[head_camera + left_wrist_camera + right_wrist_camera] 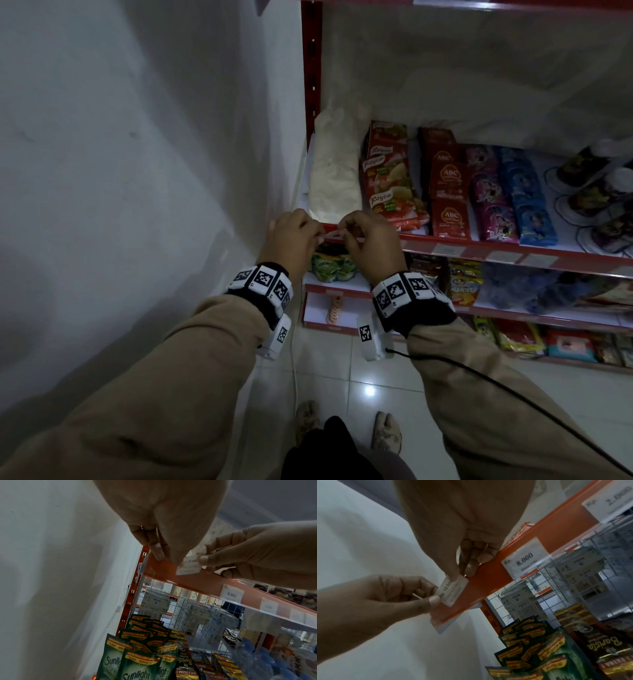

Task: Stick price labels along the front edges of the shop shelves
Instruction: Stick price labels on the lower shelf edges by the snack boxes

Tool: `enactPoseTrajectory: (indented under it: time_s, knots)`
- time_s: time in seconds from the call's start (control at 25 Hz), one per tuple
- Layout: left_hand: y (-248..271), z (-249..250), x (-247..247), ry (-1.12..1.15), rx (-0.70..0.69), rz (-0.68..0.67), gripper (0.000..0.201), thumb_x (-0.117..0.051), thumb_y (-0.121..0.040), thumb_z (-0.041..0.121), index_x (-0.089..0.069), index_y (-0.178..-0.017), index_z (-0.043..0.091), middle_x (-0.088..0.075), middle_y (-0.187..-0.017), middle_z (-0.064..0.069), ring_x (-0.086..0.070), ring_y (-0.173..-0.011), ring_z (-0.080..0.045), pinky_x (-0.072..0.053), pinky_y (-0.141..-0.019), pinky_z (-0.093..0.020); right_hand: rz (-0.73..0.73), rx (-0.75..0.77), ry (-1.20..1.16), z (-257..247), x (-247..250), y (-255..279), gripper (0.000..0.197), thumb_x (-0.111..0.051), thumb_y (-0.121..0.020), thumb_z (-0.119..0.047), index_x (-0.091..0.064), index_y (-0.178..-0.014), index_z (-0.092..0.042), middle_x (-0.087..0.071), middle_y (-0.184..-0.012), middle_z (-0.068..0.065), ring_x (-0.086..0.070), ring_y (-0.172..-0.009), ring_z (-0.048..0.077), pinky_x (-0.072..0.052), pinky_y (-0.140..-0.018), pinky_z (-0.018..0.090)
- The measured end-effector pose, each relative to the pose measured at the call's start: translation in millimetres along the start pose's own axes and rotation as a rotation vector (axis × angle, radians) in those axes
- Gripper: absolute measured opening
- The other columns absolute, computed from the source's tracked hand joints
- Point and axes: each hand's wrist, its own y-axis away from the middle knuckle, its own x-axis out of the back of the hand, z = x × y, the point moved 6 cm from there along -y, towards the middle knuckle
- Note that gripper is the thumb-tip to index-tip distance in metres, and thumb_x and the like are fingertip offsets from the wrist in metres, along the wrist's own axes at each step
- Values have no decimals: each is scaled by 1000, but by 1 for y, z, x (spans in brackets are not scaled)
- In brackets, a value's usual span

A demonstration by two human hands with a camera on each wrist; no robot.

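You had both hands up at the far left end of the red shelf edge (479, 247), close beside the white wall (137, 154). Your left hand (291, 240) and right hand (371, 241) sat almost touching, fingers curled, and between them they pinched one small white price label (452, 592) printed "Rp. 10.000". In the right wrist view your left thumb and forefinger gripped the label's left end, while your right thumb (452, 568) pressed down on its upper edge, the other right fingers folded against the top of the rail. The label lay against the front of the edge, tilted, and whether it had gone behind the clear plastic strip I cannot tell. In the left wrist view your left fingertips (157, 553) also touched the rail's top lip near the slotted upright (130, 595).

To the right of your right hand, an "8.000" label (524, 561) already sat on the same edge, with further labels beyond it. Below your hands stood green Sunlight sachets (137, 662); above them lay a white bag (334, 171) and Royco packets (390, 181)
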Motion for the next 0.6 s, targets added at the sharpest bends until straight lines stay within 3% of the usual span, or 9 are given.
enactPoseTrajectory:
  time_s: [0.16, 0.32, 0.6]
  knots:
    - [-3, 1, -4, -115, -17, -35, 25, -47, -98, 23, -65, -110, 10, -56, -108, -10, -50, -103, -29, -28, -85, -37, -41, 73, 208, -1, -1, 3, 11, -67, -79, -8, -67, -89, -6, -56, -93, 15, -53, -92, 32, -46, -75, 35]
    - [-4, 2, -5, -183, -41, -57, 27, -46, -98, 25, -66, -109, 11, -56, -109, -9, -47, -104, -29, -26, -82, -36, -78, 91, 357, -3, -3, 2, 9, -64, -81, -6, -70, -87, -3, -58, -91, 18, -53, -89, 36, -48, -71, 42]
    - [-4, 0, -5, -216, -55, -50, 27, -45, -98, 26, -64, -109, 11, -57, -110, -11, -48, -105, -30, -25, -82, -37, -84, 121, 442, -5, -2, 4, 11, -62, -85, -10, -68, -92, -6, -60, -93, 17, -52, -88, 35, -46, -70, 41]
